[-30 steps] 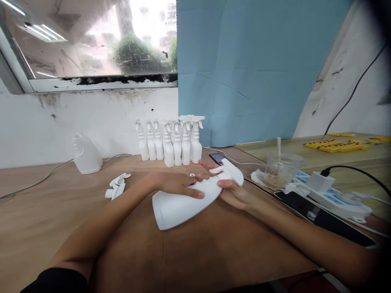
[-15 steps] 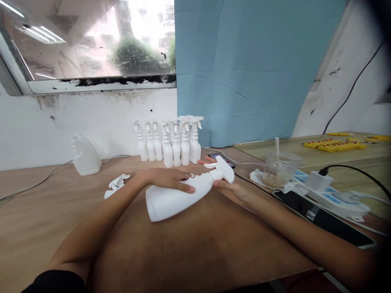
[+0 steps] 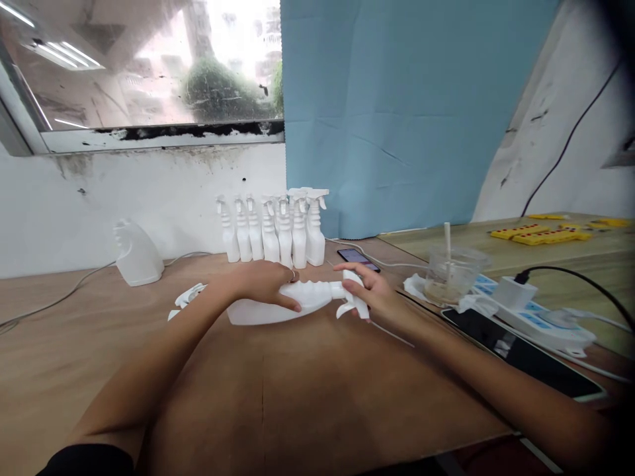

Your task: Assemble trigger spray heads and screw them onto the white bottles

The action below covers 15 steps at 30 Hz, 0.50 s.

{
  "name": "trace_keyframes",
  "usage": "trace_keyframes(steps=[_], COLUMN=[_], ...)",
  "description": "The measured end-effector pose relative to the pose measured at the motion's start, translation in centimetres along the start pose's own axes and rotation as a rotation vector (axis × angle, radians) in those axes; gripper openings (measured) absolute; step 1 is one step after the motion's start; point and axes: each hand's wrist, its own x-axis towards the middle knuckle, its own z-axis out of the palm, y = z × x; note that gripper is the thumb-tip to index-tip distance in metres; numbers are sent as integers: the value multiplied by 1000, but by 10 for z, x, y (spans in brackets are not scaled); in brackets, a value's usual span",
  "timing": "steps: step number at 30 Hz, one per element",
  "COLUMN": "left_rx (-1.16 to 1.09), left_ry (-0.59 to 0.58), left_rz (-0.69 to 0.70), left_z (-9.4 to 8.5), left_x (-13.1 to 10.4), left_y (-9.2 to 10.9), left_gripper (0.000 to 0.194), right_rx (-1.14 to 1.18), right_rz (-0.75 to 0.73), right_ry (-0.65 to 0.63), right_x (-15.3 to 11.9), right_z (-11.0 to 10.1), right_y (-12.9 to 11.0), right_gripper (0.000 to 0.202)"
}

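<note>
A white spray bottle [image 3: 310, 297] lies on its side in the air above the table, base to the left. My left hand [image 3: 265, 284] is wrapped over its body from above, thumb along the near side. At its neck end, my right hand [image 3: 370, 291] grips the white trigger head [image 3: 354, 297], whose lever points down and toward me. Behind the left forearm lies another loose trigger sprayer [image 3: 188, 295], partly hidden by the arm. Whether the held head sits tight on the neck I cannot tell.
Several assembled spray bottles [image 3: 270, 231] stand by the wall. A headless white bottle [image 3: 137, 253] is at left. On the right are a phone [image 3: 358, 260], a clear cup with a straw [image 3: 449, 277], a power strip [image 3: 555, 330] and a dark tablet-like device [image 3: 526, 354].
The bottle has turned about its long axis and come closer to level. The trigger swung from the far side to the near side as my right hand moved its grip onto the head.
</note>
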Motion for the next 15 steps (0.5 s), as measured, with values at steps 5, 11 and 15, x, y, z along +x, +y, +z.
trace_keyframes(steps=[5, 11, 15], left_rx=[293, 264, 148], left_ry=[135, 111, 65], left_rz=[104, 72, 1], left_z=[7, 4, -2], left_x=[8, 6, 1], left_y=[-6, -10, -11], left_gripper=[53, 59, 67], right_rx=[418, 418, 339], right_rz=[495, 440, 33], right_ry=[-298, -353, -136], right_x=[7, 10, 9], right_z=[2, 1, 2], right_y=[0, 8, 8], right_gripper=[26, 54, 61])
